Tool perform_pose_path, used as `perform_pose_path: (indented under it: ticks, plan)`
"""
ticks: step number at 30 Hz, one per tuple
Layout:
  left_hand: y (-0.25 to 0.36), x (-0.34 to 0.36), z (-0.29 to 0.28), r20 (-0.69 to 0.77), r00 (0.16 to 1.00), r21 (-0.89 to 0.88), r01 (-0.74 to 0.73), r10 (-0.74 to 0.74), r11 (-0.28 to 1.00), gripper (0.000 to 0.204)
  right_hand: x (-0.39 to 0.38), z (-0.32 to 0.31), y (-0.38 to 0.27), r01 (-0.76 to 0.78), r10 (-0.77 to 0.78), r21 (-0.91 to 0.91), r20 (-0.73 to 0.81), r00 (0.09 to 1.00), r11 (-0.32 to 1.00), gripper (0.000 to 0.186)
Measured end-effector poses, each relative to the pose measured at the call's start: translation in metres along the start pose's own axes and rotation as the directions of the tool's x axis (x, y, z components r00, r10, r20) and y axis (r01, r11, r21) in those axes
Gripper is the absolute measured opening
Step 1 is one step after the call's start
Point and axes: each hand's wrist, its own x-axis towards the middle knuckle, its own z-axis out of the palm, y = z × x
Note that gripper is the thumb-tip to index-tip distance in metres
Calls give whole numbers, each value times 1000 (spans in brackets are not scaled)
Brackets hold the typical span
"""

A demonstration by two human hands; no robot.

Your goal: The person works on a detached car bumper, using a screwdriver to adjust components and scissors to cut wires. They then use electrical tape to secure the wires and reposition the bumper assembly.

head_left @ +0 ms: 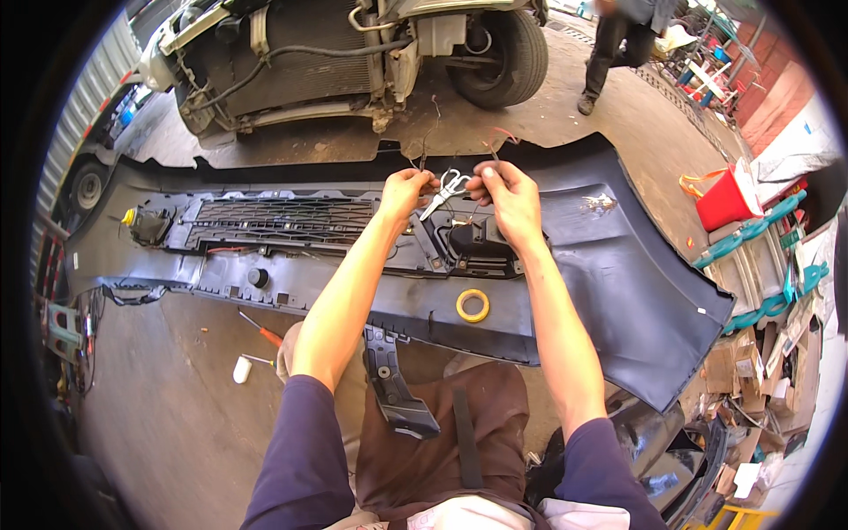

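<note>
My left hand [409, 193] is closed in a pinch on a thin dark wire [426, 146] that sticks up past the fingertips. My right hand [507, 196] pinches another thin wire, reddish [505, 134] at its upper end. Between the hands are light-handled scissors [448, 194], blades pointing down and left; whether they lie loose or touch my right fingers I cannot tell. Both hands are over a large black car bumper [587, 265], its inner side up, with a mesh grille [283, 218]. A yellow tape roll [473, 306] lies on it below the hands.
A car with its front stripped [300, 71] stands beyond the bumper, and a person [618, 44] is at the far right. A screwdriver [261, 329] lies at the near left. A red bucket [729, 199] and cardboard boxes [738, 367] are on the right. A black bracket [395, 384] projects toward me.
</note>
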Motion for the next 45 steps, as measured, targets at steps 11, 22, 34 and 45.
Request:
perform_pose_path:
  ticks: [11, 22, 34, 45]
  plan:
    - [-4, -5, -7, -89, 995, 56, -49, 54, 997, 30, -96, 6, 19, 21, -23, -10, -157, 987, 1000, 23]
    - [0, -19, -10, -192, 973, 199, -91, 130, 976, 23, -124, 20, 16, 30, 13, 151, -277, 961, 988, 23]
    - [67, -83, -4, 102, 994, 519, -30, -27, 854, 39, -105, 36, -19, 50, -53, -35, -111, 992, 998, 26]
    - [74, -120, -1, 500, 866, 194, -123, 10, 973, 31, -100, 57, -18, 354, -297, -723, 213, 931, 594, 7]
